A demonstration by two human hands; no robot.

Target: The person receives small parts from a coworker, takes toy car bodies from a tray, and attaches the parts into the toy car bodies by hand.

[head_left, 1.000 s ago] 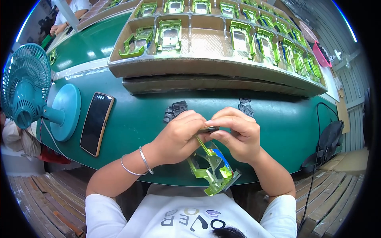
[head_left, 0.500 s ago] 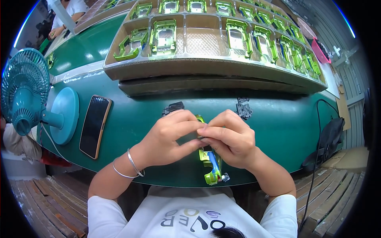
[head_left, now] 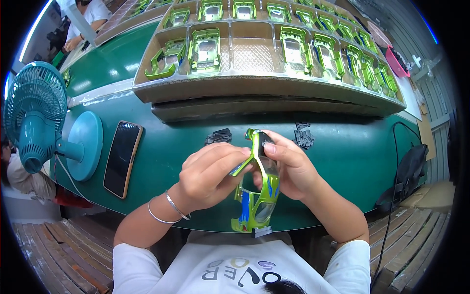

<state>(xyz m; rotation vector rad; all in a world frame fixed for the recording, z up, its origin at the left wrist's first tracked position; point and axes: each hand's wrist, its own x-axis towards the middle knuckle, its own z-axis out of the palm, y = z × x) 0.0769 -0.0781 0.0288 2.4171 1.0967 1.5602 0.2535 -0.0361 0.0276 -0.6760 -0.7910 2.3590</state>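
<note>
A curved green counter [head_left: 122, 63] fills most of the view, its glossy top catching pale reflections from overhead light. Over its near edge, the left hand [head_left: 210, 174] and the right hand [head_left: 289, 166] hold a bright green toy car body shell [head_left: 259, 196] with blue stripes between them, raised just above the counter and tilted so one end points up toward the trays and the other down toward the person's white shirt. The fingers of both hands are closed on the shell: the left ones pinch its side, the right ones wrap its upper end, with the thumb on a dark part there.

Behind the hands, two small black plastic parts [head_left: 219, 135] lie on the green surface, one to each side. Further back sit stacked cardboard trays [head_left: 254, 85] divided into compartments, most holding more green shells [head_left: 204, 46]; one compartment near the middle shows only its bare floor. On the left a black smartphone [head_left: 122, 159] lies flat, just beside the round base of a teal desk fan [head_left: 36, 117].

A black cable [head_left: 394, 196] runs off the counter's right edge down toward a dark bag. Wooden slats form the floor [head_left: 54, 255] below. At the far upper left, another person in a white top [head_left: 93, 14] sits at the counter.
</note>
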